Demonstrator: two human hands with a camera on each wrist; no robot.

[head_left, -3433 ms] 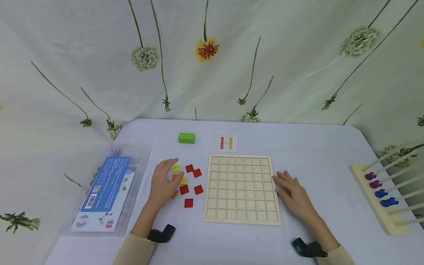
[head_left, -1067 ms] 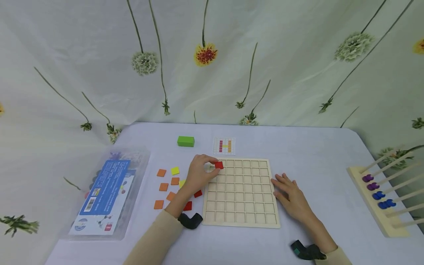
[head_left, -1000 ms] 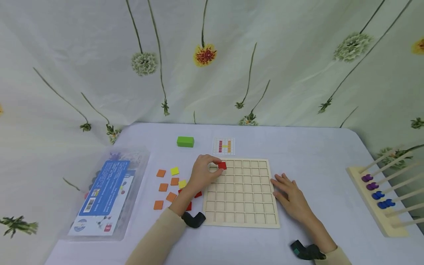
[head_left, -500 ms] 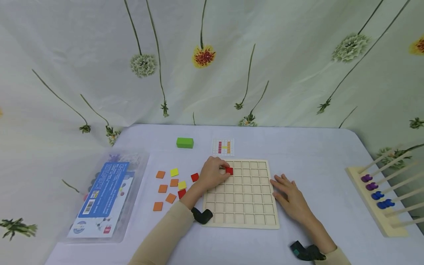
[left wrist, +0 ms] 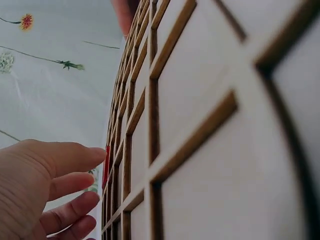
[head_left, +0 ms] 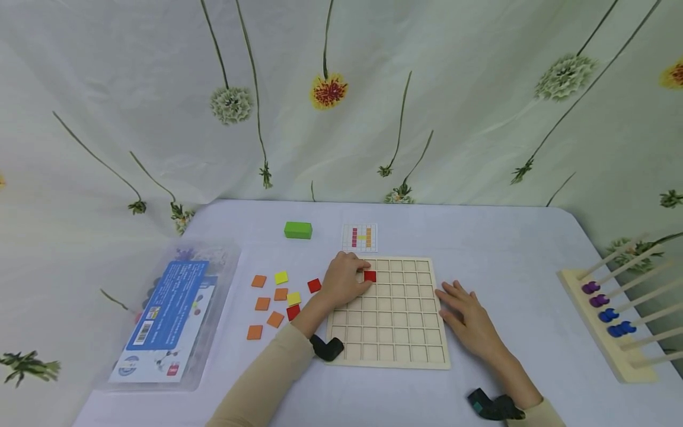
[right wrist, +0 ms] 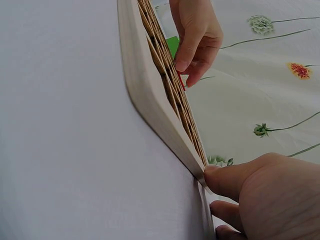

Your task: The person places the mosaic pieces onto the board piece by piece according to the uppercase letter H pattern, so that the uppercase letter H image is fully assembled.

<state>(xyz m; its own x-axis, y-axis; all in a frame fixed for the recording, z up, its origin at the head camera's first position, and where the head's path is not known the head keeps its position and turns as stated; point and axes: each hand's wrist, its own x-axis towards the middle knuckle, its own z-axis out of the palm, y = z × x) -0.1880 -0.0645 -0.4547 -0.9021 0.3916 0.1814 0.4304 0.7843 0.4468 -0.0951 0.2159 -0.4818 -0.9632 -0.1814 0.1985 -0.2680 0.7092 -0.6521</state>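
The left hand [head_left: 343, 280] reached over the wooden board [head_left: 395, 360], its thumb and forefinger at the red tile [head_left: 370, 277]; whether they pinched it or merely rested against it could not be told. That tile lay in a square of the board's grid, in the second row from the far edge, the fifth column from the right. The right hand [head_left: 471, 317] was relaxed and grasped nothing, its thumb touching the board's right edge. Left of the board lay loose orange tiles [head_left: 262, 303], yellow tiles [head_left: 293, 298] and more red tiles [head_left: 314, 285], some of them close to the left forearm. Just beyond the board was a card [head_left: 360, 238] showing a coloured pattern on a grid, with a green block [head_left: 297, 230] to its left. A clear plastic box [head_left: 198, 356] sat at the table's left, under blue and white papers [head_left: 173, 302], and a counting frame [head_left: 635, 370] with purple and blue beads [head_left: 608, 315] stood well apart on the right.
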